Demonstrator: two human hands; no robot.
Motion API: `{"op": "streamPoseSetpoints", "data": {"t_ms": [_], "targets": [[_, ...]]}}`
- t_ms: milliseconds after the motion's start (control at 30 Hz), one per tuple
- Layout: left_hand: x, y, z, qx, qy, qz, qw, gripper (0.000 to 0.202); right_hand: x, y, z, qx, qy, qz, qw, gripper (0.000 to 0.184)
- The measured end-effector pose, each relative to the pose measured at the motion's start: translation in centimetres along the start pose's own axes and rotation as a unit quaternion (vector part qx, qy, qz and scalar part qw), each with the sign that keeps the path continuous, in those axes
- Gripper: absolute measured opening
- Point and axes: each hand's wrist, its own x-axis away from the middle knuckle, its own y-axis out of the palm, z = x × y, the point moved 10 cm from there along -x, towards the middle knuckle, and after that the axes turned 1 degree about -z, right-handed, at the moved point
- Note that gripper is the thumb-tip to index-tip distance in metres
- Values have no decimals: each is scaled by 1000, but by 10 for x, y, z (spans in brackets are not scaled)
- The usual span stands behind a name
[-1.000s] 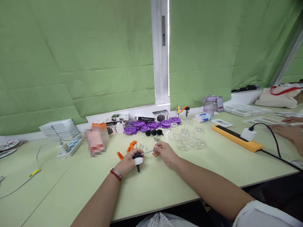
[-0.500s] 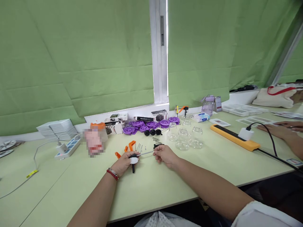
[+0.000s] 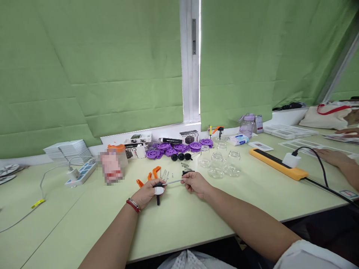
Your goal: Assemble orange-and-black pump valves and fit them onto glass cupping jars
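Note:
My left hand [image 3: 149,192], with a white wrap on one finger, is closed on a black part [image 3: 158,198] whose stubby end points down toward me. From it a thin metal rod [image 3: 173,182] runs to the right. My right hand [image 3: 195,184] pinches the rod's far end; any small piece between those fingertips is too hidden to make out. Just behind the right hand lies a black piece [image 3: 188,172], partly covered, with metal springs [image 3: 185,165] beyond it. Orange handles [image 3: 156,172] and several metal rods [image 3: 165,175] lie behind my left hand.
Clear glass jars [image 3: 216,166] stand right of centre. Purple parts [image 3: 179,148], black knobs [image 3: 181,157] and boxes [image 3: 136,151] line the back. Power strips lie at left [image 3: 81,173] and right [image 3: 277,164]. Another person's hand [image 3: 327,157] rests at the far right.
My hands and the rod hold almost the same place. At the far right, the other person's hands have moved apart, one now farther back over the papers.

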Motion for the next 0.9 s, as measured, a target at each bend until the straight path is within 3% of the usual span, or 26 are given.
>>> {"op": "streamPoseSetpoints", "data": {"t_ms": [633,900], "targets": [[0,2,2,4,5,-8,1000,24,1,1,0,15,10,-16,1000,6],[-2,0,-1,-7,12,-9,1000,25,5,3,1,61,23,-25,998,20]]}}
